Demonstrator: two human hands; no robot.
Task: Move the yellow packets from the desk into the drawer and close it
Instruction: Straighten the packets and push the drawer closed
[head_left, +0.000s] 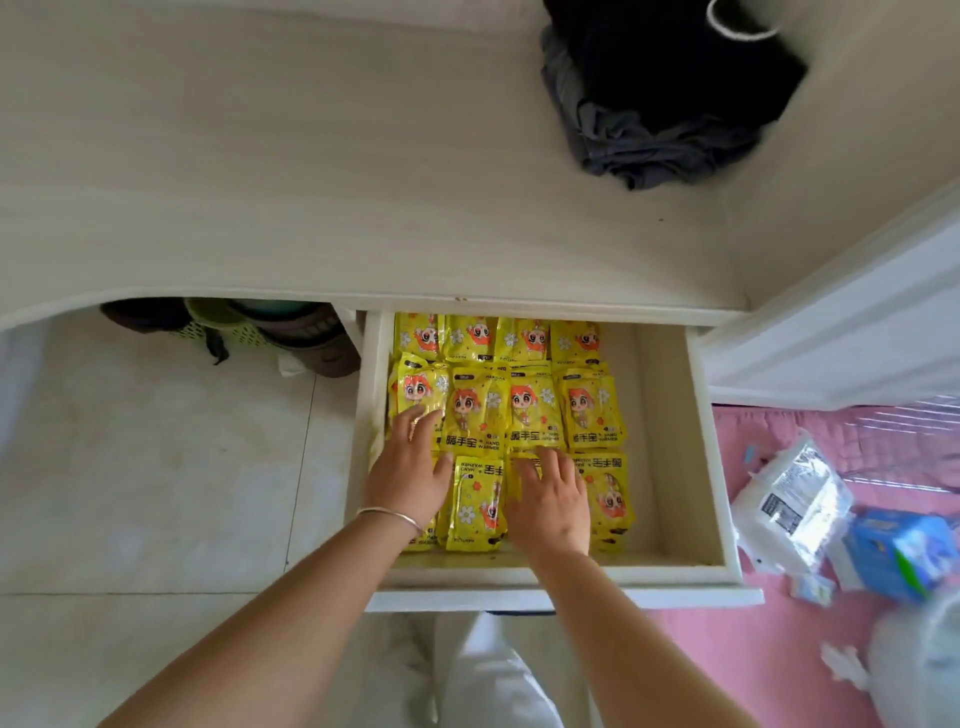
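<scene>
Pale wooden desk (311, 182), bare but for dark folded clothing (670, 98) at its far right corner; open drawer (670, 452) below, packed with rows of yellow packets (530, 410). Left hand (410, 467) and right hand (550, 499) resting flat on the front rows, fingers spread, gripping nothing.

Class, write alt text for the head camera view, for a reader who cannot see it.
Both hands, left hand and right hand, rest flat on rows of yellow packets filling the left part of an open white drawer below a pale desk. Dark folded clothes sit on the desk.
</scene>
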